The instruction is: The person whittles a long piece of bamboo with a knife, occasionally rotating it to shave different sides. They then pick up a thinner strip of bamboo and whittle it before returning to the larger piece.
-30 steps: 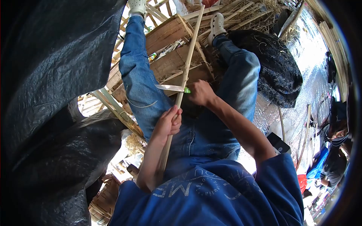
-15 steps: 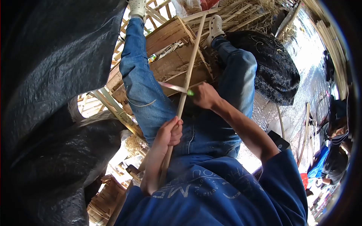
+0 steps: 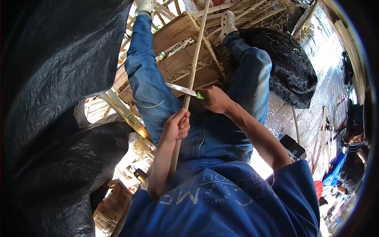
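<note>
My left hand (image 3: 177,127) is wrapped round a long pale strip of bamboo or wood (image 3: 194,63), which slants from my lap up past the top of the view. In my right hand (image 3: 214,100) is a knife with a green handle (image 3: 200,95). Its blade (image 3: 181,89) points left and crosses the strip just above my left hand. Whether the edge cuts into the strip cannot be made out. Both hands are between my legs in blue jeans (image 3: 148,87).
A wooden crate (image 3: 173,35) lies between my feet, with loose strips (image 3: 252,17) beyond it. Black sheeting (image 3: 63,59) hangs at the left. A dark patterned cloth (image 3: 290,71) lies by my right knee. Another person (image 3: 351,170) is at the far right.
The long strip has shifted up and slightly left, with my left hand a little higher. The knife blade, blurred before, now shows sharply against the strip.
</note>
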A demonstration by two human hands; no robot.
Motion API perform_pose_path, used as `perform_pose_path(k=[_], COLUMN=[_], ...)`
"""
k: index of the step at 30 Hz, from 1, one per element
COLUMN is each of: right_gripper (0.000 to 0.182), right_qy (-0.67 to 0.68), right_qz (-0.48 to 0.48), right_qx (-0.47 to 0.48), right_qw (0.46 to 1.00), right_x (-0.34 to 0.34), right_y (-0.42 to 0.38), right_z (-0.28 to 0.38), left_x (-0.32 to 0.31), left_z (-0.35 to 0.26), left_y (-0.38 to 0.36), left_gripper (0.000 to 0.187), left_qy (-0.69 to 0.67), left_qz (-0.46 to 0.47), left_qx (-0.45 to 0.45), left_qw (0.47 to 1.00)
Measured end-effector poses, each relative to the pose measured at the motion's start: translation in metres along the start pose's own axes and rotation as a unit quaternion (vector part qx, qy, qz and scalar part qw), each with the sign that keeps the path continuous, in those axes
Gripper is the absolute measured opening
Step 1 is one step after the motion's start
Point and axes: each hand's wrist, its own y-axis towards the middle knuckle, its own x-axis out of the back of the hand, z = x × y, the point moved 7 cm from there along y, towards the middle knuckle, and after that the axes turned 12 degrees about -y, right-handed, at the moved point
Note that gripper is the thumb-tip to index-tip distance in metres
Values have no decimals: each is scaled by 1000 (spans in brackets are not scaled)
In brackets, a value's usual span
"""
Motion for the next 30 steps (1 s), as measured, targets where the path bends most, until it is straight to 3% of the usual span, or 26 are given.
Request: perform_pose_path(k=[6,15,18,19,20,21,23,30], right_gripper=[20,32,37,37,37,35,34,29], right_qy=[-116,-150,-143,-92,-42,-72,-97,-149], right_qz=[102,9,-56,-73,-93,-103,-77,104], right_qx=[-99,-196,-217,-307,-392,-324,-283,-120], right_qw=[983,969,964,944,914,938,951,976], right_x=[-14,-3,-5,-13,3,17,9,-4], right_y=[7,23,37,34,32,35,34,-3], right_z=[-13,-27,-65,-113,-116,-98,-72,-5], left_x=[2,5,1,3,6,12,21,13], left_z=[2,5,9,17,23,25,45,29], left_y=[-1,-21,-30,-40,-47,-55,-78,-41], left_gripper=[27,27,28,28,28,28,28,25], left_qy=[17,70,52,49,47,51,-2,23], left_qz=[-7,-54,-30,-73,-112,-109,-38,-47], left_qx=[2,-1,-2,15,28,23,88,46], left_qw=[1000,996,998,996,992,992,995,998])
